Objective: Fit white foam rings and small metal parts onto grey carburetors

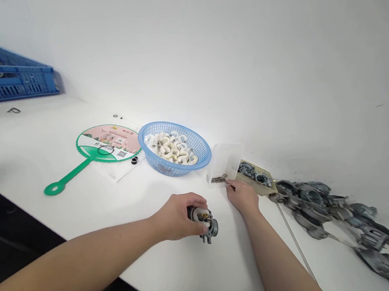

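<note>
My left hand [179, 216] is closed around a small grey metal carburetor body [204, 221] that rests on the white table. My right hand [243, 196] reaches to the front edge of a clear plastic tray [226, 160] holding thin metal pins [219, 178]. Its fingertips are pinched together at the pins, and a thin pin seems to sit between them. A blue round basket [201, 147] of white ring-shaped parts [172, 148] stands just behind both hands.
A row of grey metal castings [341, 220] runs along the wall at right, beside a thin metal rod [295, 241]. A green and pink hand fan [106, 145] lies at left. A blue crate [7, 79] stands far left. The table's front edge [87, 251] drops off.
</note>
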`<state>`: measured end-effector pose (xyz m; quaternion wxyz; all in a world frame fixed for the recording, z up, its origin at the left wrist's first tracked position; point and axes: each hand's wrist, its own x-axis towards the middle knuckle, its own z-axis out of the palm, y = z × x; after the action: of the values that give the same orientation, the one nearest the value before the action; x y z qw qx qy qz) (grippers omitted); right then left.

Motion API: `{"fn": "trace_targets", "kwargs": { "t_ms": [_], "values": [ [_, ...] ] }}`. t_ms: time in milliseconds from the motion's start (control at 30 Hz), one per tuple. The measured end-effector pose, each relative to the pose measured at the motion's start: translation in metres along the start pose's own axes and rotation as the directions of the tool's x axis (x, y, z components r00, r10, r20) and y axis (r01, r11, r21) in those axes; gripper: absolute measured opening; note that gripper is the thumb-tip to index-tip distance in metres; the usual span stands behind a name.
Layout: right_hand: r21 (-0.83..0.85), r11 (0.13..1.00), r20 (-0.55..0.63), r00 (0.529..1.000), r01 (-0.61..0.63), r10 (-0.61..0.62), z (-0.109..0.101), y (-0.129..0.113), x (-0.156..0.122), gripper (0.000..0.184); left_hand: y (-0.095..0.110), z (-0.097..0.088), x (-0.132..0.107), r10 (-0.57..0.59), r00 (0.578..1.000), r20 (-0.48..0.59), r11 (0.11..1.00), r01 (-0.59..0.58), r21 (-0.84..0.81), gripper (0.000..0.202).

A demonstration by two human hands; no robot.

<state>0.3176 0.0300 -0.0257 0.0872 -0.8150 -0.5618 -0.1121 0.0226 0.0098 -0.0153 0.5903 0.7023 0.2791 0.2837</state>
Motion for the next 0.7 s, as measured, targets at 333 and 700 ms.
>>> {"fn": "trace_targets", "kwargs": {
  "t_ms": [333,700],
  "values": [
    [-0.039,0.999,0.012,1.000,0.029,-0.029,-0.0024,-0.0013,0.0004,0.033,0.0005,0.0001,0.0000,-0.015,1.000,0.000,1.000,0.015,-0.011,0.055],
    [-0.085,0.994,0.045,0.997,0.063,-0.059,-0.0040,-0.0049,-0.0007,0.037,0.0021,0.0001,-0.0004,-0.016,1.000,0.000,1.000,0.016,-0.015,0.055]
  ]
}}
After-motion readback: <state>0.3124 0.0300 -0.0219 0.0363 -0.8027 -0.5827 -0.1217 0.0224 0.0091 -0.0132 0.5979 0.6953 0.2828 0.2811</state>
